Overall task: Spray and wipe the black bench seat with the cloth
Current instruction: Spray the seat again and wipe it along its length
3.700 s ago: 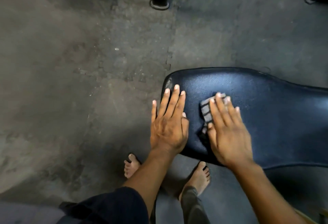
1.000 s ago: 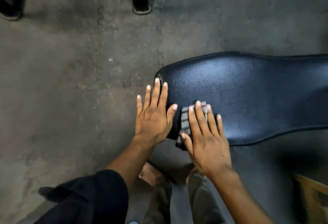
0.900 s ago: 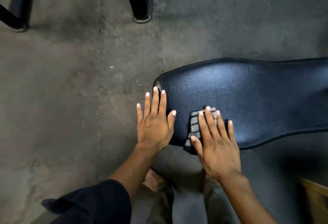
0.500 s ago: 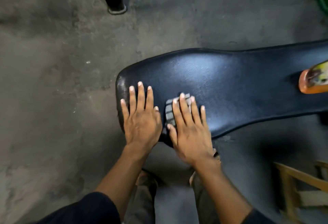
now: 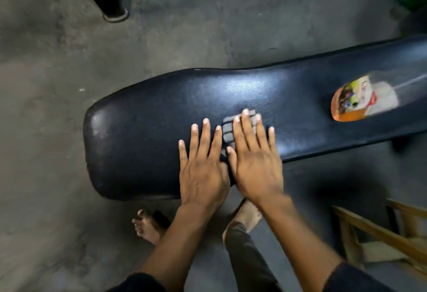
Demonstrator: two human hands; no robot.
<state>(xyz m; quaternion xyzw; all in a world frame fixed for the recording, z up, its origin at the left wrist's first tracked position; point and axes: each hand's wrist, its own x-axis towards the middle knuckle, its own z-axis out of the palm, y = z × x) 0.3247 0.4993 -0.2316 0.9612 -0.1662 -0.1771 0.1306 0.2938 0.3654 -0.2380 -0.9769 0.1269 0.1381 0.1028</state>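
Right hand (image 5: 255, 164) lies flat with fingers spread, pinning the cloth (image 5: 228, 131) to the bench seat (image 5: 147, 130) mid-wipe. Left hand (image 5: 203, 171) is flat and empty just beside it, probably for balance. Spray bottle (image 5: 362, 100) lies further right.
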